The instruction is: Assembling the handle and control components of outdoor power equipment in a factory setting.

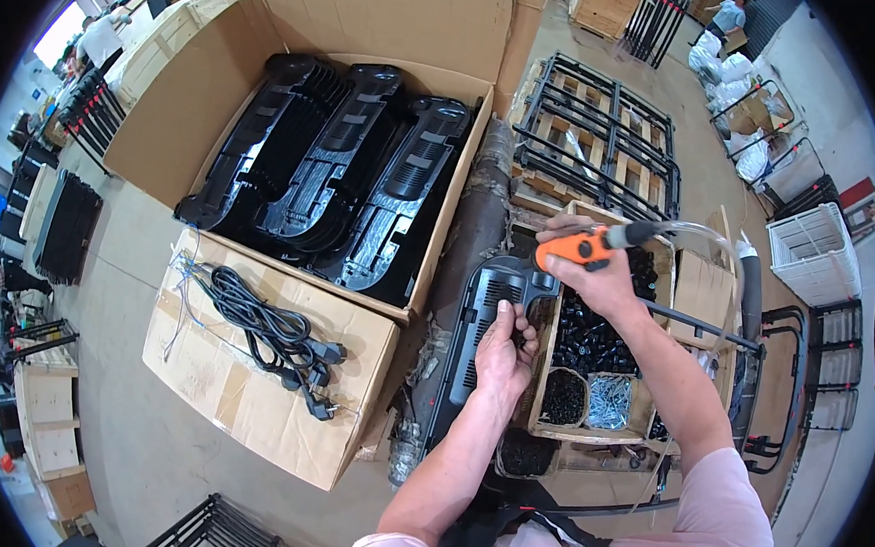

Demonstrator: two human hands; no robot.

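My right hand (598, 273) grips an orange pneumatic screwdriver (584, 247) with a clear air hose (696, 229) trailing off to the right. Its tip points left toward the top of a black plastic housing (479, 331) that stands on edge in front of me. My left hand (505, 353) rests on the housing's right side, fingers curled against its vented face; whether they pinch a small part I cannot tell. Just right of both hands a wooden tray (541, 375) holds black parts and compartments of black and silver screws (608, 399).
A large open cardboard box (165, 137) with several black housings (349, 168) stands to the left. A closed carton (249, 402) in front of it carries black power cords (264, 328). Black metal frames (606, 133) lie on pallets behind; a white crate (815, 251) stands right.
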